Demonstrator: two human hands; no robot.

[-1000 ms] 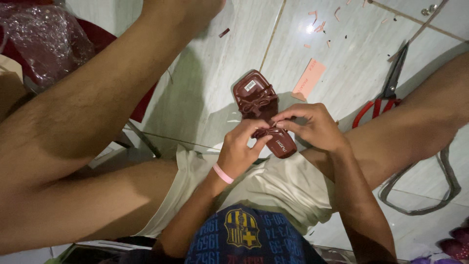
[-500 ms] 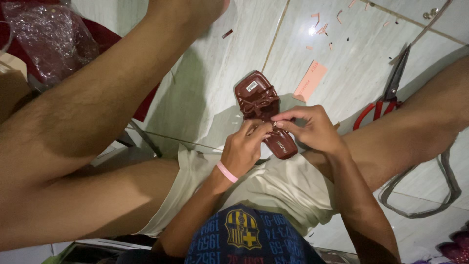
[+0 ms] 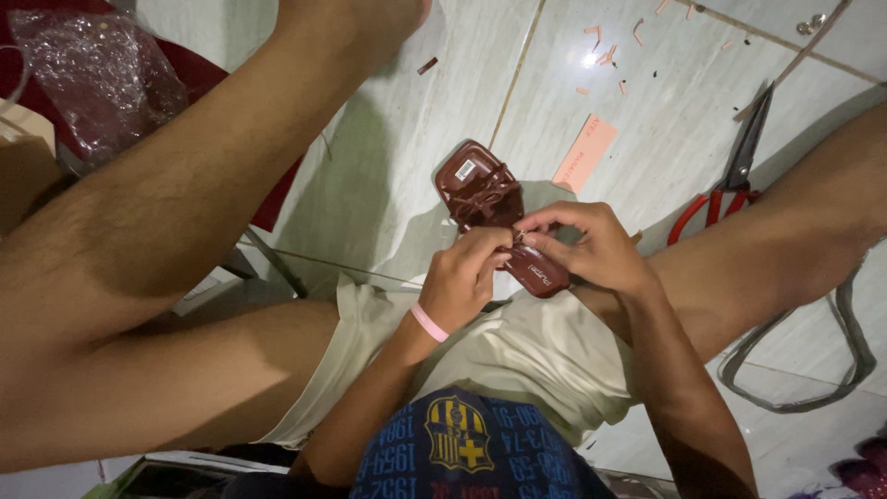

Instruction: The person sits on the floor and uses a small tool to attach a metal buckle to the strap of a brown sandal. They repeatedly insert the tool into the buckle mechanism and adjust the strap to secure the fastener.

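A brown strappy sandal (image 3: 494, 212) is held above the tiled floor (image 3: 407, 139), between the knees; its straps are pinched by left hand (image 3: 462, 282) and right hand (image 3: 591, 245), grips pressed together.

Bare tile floor (image 3: 416, 157) lies open ahead; scissors (image 3: 730, 176) flank right.

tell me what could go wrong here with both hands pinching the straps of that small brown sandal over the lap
1. The left hand and right hand grip only the middle of the small brown strappy sandal; its front end hangs unsupported, so a slip could drop it onto the pale tiled floor.
2. The red-handled scissors lie beside the right leg, blades exposed; a shifted leg might hit them.
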